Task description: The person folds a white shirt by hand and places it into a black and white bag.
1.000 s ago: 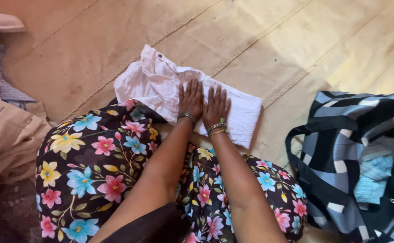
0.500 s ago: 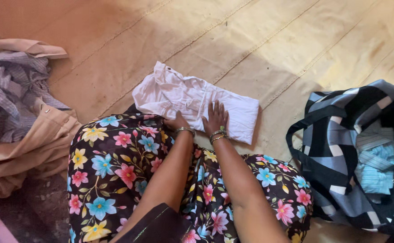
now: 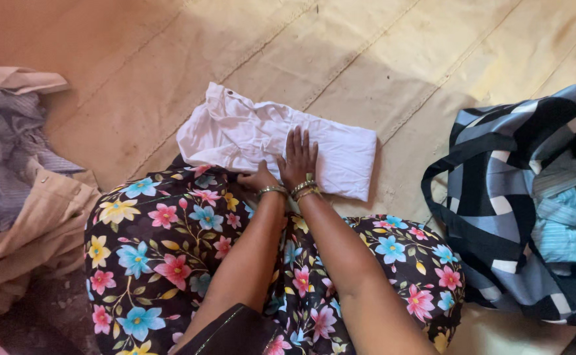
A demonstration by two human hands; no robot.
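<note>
Right hand (image 3: 297,160) lies flat, fingers spread, on the folded white garment (image 3: 331,151) on the mat; left hand (image 3: 259,179) curls at its near edge, grip unclear; at right, the checked bag (image 3: 498,217) holds blue striped cloth (image 3: 567,217)

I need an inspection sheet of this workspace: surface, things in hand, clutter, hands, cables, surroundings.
Surface: tan woven mat with stitched seams, some stains.
Things in hand: white folded garment lying flat on the mat, its left end crumpled.
Clutter: heap of beige and striped clothes at the left; black and grey patterned bag at the right, open, with blue striped cloth inside.
Hands: right hand flat on the garment, fingers spread; left hand curled at the garment's near edge, grip unclear.
Cables: nothing seen.
Surroundings: the person's floral skirt over their knees.
</note>
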